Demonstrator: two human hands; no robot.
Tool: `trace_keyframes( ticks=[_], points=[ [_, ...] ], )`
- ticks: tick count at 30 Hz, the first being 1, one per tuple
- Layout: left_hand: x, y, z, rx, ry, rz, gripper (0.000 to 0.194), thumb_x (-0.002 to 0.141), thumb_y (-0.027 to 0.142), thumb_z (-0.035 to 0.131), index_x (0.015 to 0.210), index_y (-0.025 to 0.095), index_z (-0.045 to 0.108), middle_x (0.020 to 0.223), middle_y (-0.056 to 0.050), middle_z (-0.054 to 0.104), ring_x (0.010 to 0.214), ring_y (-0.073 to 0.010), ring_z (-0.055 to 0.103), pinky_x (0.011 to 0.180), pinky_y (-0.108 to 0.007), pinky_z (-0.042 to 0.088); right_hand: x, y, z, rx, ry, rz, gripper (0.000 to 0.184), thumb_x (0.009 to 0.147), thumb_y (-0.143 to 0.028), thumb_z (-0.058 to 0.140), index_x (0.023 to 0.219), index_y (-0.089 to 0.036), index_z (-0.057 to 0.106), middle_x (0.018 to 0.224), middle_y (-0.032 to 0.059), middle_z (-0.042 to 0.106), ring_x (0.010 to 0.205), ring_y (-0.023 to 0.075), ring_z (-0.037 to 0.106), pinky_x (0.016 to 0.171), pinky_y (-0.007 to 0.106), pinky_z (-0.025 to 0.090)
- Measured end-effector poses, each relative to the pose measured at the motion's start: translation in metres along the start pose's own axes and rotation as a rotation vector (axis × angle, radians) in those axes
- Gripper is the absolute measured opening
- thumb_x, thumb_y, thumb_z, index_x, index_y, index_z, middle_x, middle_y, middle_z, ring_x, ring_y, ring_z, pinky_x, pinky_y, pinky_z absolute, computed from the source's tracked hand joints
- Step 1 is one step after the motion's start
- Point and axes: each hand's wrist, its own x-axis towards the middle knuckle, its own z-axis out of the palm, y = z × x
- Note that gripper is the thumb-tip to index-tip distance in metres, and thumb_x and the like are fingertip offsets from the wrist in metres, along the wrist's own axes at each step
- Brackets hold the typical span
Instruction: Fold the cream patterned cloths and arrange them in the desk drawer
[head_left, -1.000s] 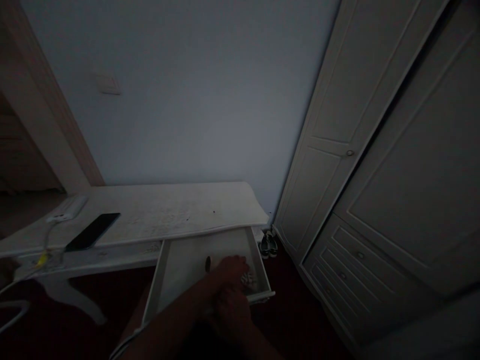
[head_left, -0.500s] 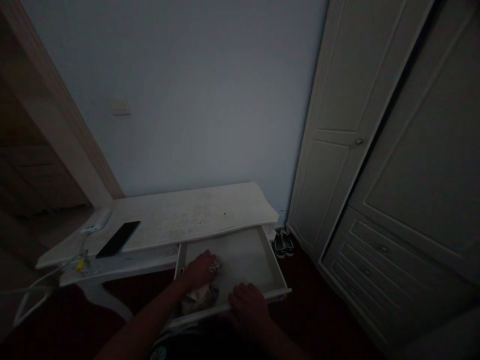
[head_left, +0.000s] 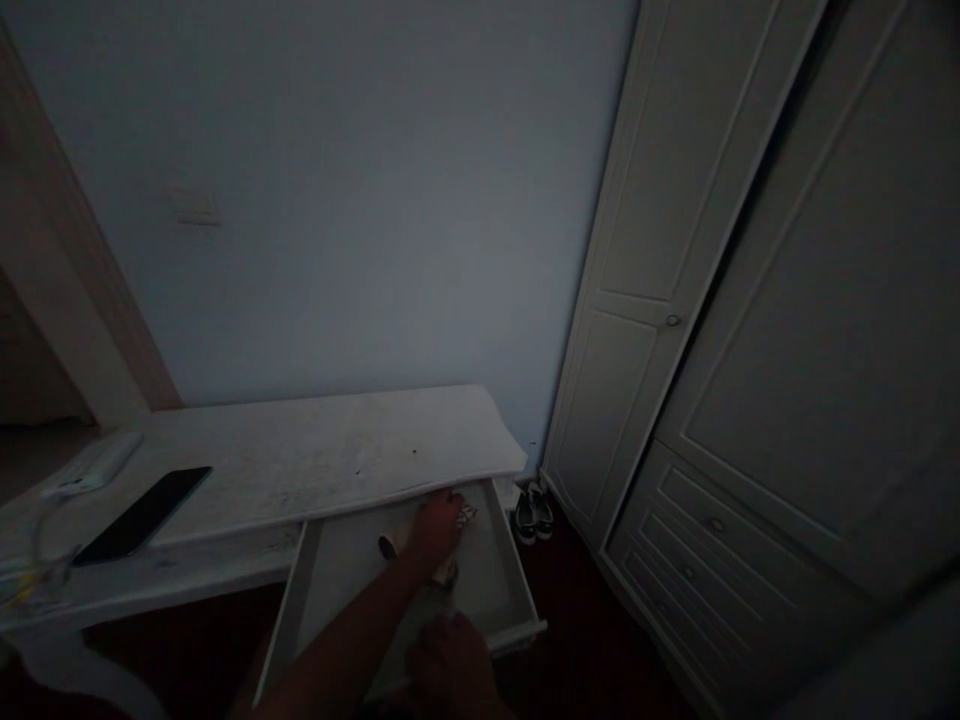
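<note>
A white drawer (head_left: 519, 575) stands pulled out from under the white table top. Inside it my left hand (head_left: 435, 530) is closed on a crumpled beige cloth (head_left: 466, 514) that shows a dark-and-white pattern past the fingertips. Other bits of the cloth stick out below and left of the hand; a dark oval spot (head_left: 387, 547) lies at its left end, and I cannot tell what that is. My right hand (head_left: 450, 655) is at the drawer's front edge with its fingers curled over it. Dim light and blur hide the finger details.
On the white table (head_left: 300, 440) lie a dark phone (head_left: 144, 515) and a white power strip (head_left: 94, 465) with a cable. Dark shoes (head_left: 532, 515) stand on the red floor right of the drawer. A white wardrobe (head_left: 645, 380) lines the right side.
From the drawer's right my left hand went to its front left, then back to the right and deeper in, the cloth moving along. The right hand came apart from it, to the front edge.
</note>
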Motion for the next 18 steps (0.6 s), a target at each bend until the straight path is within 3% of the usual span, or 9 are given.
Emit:
trace_keyframes(
  ticks=[3,6,9,13,16,18],
  points=[
    [0.009,0.029,0.01,-0.014,0.015,0.056,0.043,0.092,0.015,0.057,0.134,0.021,0.06,0.144,-0.014,0.059,0.132,-0.0282,0.059,0.106,-0.041,0.051,0.001,0.002,0.024,0.005,0.024,0.004,0.029,0.089,-0.051,0.075,0.08,-0.024,0.07,0.072,0.0035,0.074,0.068,0.0234,0.067,0.056,0.032,0.045],
    [0.01,0.042,0.016,-0.022,-0.021,0.182,0.045,0.088,0.02,0.064,0.133,0.021,0.061,0.14,-0.013,0.061,0.13,-0.0288,0.06,0.109,-0.041,0.05,0.005,0.002,0.041,0.037,0.077,0.09,0.022,0.087,-0.044,0.077,0.079,-0.024,0.071,0.075,0.0039,0.076,0.064,0.0233,0.067,0.055,0.032,0.044],
    [0.005,0.038,0.018,-0.022,-0.058,0.304,0.046,0.086,0.026,0.068,0.132,0.022,0.061,0.138,-0.013,0.063,0.13,-0.0294,0.059,0.111,-0.042,0.049,0.006,0.002,0.049,0.031,0.117,0.107,0.026,0.087,-0.045,0.077,0.074,-0.023,0.07,0.068,0.0041,0.073,0.059,0.0226,0.063,0.052,0.031,0.042],
    [-0.01,0.022,0.025,-0.003,-0.155,0.504,0.053,0.077,0.037,0.081,0.126,0.026,0.066,0.134,-0.01,0.067,0.125,-0.031,0.062,0.11,-0.042,0.049,0.004,0.002,0.051,-0.047,0.205,0.028,0.031,0.089,-0.045,0.076,0.068,-0.024,0.066,0.062,0.0028,0.068,0.062,0.0218,0.063,0.055,0.03,0.043],
    [-0.023,0.014,0.034,0.015,-0.228,0.609,0.028,0.089,0.037,0.072,0.115,0.028,0.072,0.123,-0.007,0.072,0.117,-0.0284,0.066,0.104,-0.039,0.051,0.002,0.0,0.045,-0.078,0.262,-0.006,0.031,0.09,-0.045,0.075,0.07,-0.023,0.065,0.064,0.0028,0.067,0.064,0.0213,0.062,0.059,0.031,0.045],
    [-0.028,0.009,0.036,0.017,-0.233,0.596,0.023,0.094,0.037,0.066,0.115,0.029,0.073,0.122,-0.006,0.073,0.116,-0.0272,0.066,0.103,-0.038,0.051,0.003,-0.001,0.036,-0.084,0.279,-0.008,0.032,0.091,-0.046,0.074,0.071,-0.023,0.064,0.064,0.0028,0.066,0.064,0.0211,0.061,0.061,0.031,0.047]
  ],
)
